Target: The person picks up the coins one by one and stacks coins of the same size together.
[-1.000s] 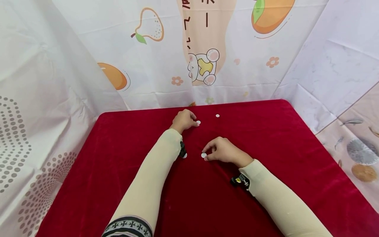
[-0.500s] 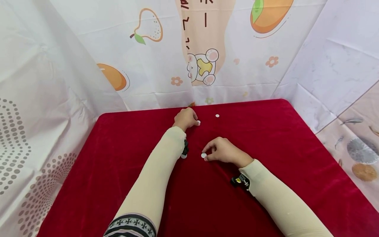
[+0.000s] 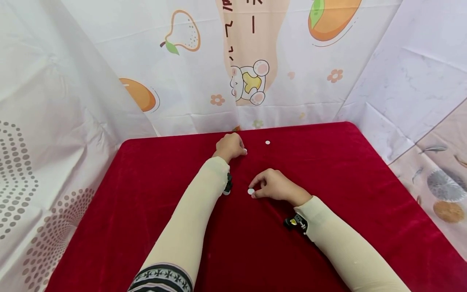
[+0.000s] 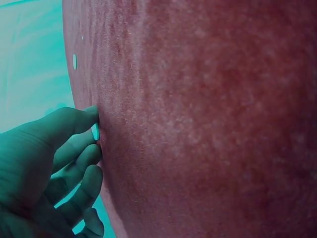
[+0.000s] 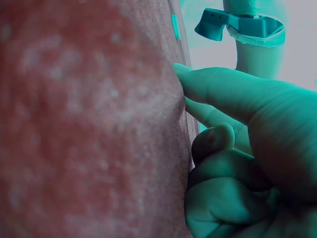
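My left hand [image 3: 230, 146] is near the back edge of the red cloth, holding a small white disc [image 4: 95, 132] between thumb and fingers. Most of that disc is covered by the fingertips in the head view. Nearer the middle, my right hand [image 3: 273, 185] spans a second white disc [image 3: 251, 191], thumb and index finger at its opposite edges. In the right wrist view this disc is hidden behind the fingers, and the other fingers are curled in.
A red velvet cloth [image 3: 175, 182] covers the table. Another white disc [image 3: 268, 142] lies near the back edge. One more white disc [image 3: 226, 193] shows partly under the camera on the left wrist. Printed curtains [image 3: 189, 81] stand behind and at both sides.
My left hand has shifted slightly to the right and back, and its fingers now cover more of the disc. My right hand has kept its place.
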### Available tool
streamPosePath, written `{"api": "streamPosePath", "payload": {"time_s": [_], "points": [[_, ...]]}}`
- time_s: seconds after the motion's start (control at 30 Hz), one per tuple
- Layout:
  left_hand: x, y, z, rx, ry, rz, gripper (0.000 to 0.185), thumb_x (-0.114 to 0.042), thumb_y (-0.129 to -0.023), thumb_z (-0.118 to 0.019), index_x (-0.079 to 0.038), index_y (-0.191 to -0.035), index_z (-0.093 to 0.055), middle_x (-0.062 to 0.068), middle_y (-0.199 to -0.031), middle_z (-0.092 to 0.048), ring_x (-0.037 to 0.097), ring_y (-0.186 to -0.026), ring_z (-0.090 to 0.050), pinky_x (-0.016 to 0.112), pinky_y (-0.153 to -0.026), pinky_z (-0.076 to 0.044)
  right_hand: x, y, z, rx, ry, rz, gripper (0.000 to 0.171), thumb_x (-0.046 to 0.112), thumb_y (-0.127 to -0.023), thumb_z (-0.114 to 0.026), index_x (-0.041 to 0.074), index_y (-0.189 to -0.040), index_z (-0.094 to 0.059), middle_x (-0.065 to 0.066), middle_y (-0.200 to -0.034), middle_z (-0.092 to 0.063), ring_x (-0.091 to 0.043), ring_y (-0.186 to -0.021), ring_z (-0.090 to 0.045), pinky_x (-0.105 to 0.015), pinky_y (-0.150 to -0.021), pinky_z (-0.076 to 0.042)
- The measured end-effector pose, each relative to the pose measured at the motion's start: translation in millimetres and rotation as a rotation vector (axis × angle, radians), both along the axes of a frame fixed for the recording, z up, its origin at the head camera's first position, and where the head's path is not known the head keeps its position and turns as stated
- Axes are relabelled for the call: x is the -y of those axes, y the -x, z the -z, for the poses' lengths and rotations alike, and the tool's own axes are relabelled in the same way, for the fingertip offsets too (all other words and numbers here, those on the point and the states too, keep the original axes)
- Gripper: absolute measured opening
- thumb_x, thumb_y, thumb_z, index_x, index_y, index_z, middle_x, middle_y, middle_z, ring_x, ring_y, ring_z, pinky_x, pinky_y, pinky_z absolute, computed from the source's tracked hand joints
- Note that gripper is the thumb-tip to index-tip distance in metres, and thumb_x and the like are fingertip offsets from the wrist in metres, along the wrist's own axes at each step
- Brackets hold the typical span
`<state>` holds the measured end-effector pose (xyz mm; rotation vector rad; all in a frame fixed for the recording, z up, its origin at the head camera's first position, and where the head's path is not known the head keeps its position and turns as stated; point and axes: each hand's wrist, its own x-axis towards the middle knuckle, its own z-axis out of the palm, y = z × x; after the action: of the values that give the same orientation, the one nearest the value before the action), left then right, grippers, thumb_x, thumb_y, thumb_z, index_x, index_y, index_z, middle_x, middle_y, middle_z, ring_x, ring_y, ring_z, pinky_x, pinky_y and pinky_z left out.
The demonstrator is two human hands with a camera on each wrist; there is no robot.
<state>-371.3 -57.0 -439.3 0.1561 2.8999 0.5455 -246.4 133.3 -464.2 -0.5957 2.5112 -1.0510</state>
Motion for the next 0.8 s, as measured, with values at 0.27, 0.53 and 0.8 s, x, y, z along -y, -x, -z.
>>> {"api": "streamPosePath", "payload": {"time_s": [0.27, 0.53, 0.8], "points": [[0.5, 0.8, 2.4, -0.015, 0.01, 0.002, 0.019, -0.036, -0.091, -0.078, -0.023, -0.077, -0.076, -0.004, -0.079, -0.069, 0.017, -0.078, -0.064, 0.04, -0.07, -0.054, 0.1, -0.8, -1.3, 0.003, 0.001, -0.002, 0.017, 0.022, -0.081, -0.088, 0.027, -0.096, -0.082, 0.001, -0.058, -0.059, -0.009, -0.05, -0.047, -0.024, -0.051, -0.04], [6.2, -0.4, 1.7, 0.006, -0.006, 0.004, 0.022, -0.037, -0.09, -0.078, -0.019, -0.078, -0.076, -0.001, -0.079, -0.07, 0.019, -0.08, -0.064, 0.04, -0.07, -0.055, 0.3, 1.4, 2.0, 0.005, 0.003, -0.011, 0.017, 0.022, -0.082, -0.087, 0.029, -0.096, -0.08, 0.001, -0.059, -0.059, -0.01, -0.051, -0.048, -0.025, -0.051, -0.041], [6.4, -0.2, 1.2, 0.009, -0.029, 0.009, 0.019, -0.036, -0.089, -0.08, -0.02, -0.081, -0.078, -0.002, -0.081, -0.07, 0.019, -0.082, -0.064, 0.04, -0.071, -0.055, -0.9, 1.0, 1.8, -0.002, 0.01, -0.012, 0.018, 0.02, -0.081, -0.088, 0.026, -0.096, -0.08, 0.001, -0.06, -0.058, -0.011, -0.052, -0.049, -0.027, -0.052, -0.042]]}}
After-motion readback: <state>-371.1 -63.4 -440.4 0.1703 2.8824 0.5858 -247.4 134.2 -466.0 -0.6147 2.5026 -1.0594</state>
